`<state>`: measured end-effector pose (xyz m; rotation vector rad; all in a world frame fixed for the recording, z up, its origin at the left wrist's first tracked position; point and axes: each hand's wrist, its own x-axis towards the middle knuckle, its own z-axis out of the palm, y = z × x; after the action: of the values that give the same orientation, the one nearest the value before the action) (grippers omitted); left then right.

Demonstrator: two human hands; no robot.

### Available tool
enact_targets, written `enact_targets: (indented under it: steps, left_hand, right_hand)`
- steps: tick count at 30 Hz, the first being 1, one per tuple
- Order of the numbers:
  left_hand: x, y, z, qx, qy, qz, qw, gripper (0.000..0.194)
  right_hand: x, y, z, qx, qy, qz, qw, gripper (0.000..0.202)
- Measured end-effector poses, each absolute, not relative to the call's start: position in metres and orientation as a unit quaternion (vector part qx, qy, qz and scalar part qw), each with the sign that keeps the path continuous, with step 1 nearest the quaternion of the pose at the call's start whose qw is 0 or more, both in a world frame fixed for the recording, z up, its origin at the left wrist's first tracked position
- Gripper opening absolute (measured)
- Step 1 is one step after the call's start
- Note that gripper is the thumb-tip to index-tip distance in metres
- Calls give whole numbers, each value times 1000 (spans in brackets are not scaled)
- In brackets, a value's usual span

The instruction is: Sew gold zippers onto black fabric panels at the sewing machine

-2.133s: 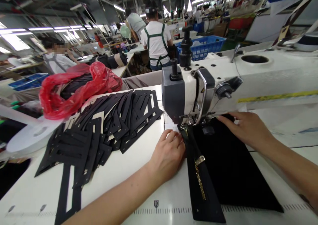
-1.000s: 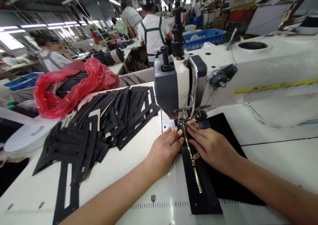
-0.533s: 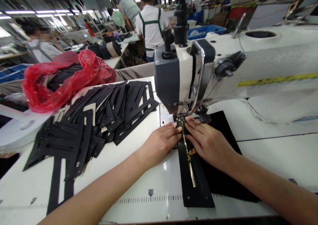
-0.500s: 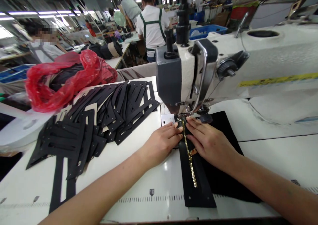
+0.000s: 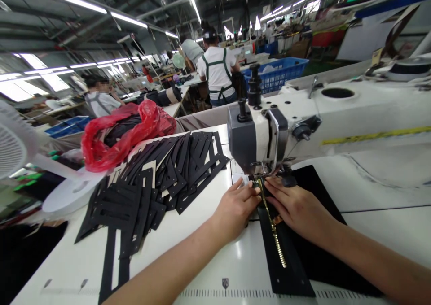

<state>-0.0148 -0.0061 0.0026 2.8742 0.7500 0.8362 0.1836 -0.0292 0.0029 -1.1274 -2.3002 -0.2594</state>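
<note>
A black strip (image 5: 291, 280) with a gold-toothed zipper (image 5: 273, 226) runs under the presser foot area of a white and grey sewing machine (image 5: 242, 137). My left hand (image 5: 235, 208) rests at the strip's left edge close to the foot, fingers laid on it and the index finger slightly raised. Across the zipper, my right hand (image 5: 299, 208) lies with its fingers extended flat on the strip. Beside its fingers is a gold zipper pull (image 5: 277, 220). A larger black fabric panel (image 5: 336, 269) spreads under and beyond my right hand. The needle point is hidden.
Left of the machine lies a pile of black slotted pieces (image 5: 117, 206). Behind it sits a red plastic bag (image 5: 101, 154) holding dark material. A white fan (image 5: 72, 188) stands at the left. A blue crate (image 5: 281, 74) and people at other tables are beyond.
My view has tilted upward, so the table scene appears lower and farther right. My left index finger has lifted a little. Both hands stay beside the zipper near the foot.
</note>
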Motion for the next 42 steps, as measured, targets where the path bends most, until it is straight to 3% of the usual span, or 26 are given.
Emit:
enact_targets:
  steps: [8,15,20,25,42]
  left_hand:
    - [-12,-1,7,925,258,279,24,20]
    - [-15,-33,12,931,258,258,-34,23]
    - [-14,-40,11,933,257,249,-50,22]
    - [-13,-40,11,930,263,253,-36,19]
    - [-12,-15,9,930,262,256,-29,23]
  right_hand:
    - [190,-23,10,-407,-864,-6,295,25]
    - [187,-65,29,-445,-860,18,250,7]
    - [184,-70,18,-449,-854,-35,260,14]
    - [186,-68,2,-406,-879,-115,223,36]
    - [187,-41,3,-412,-880,-72,225,38]
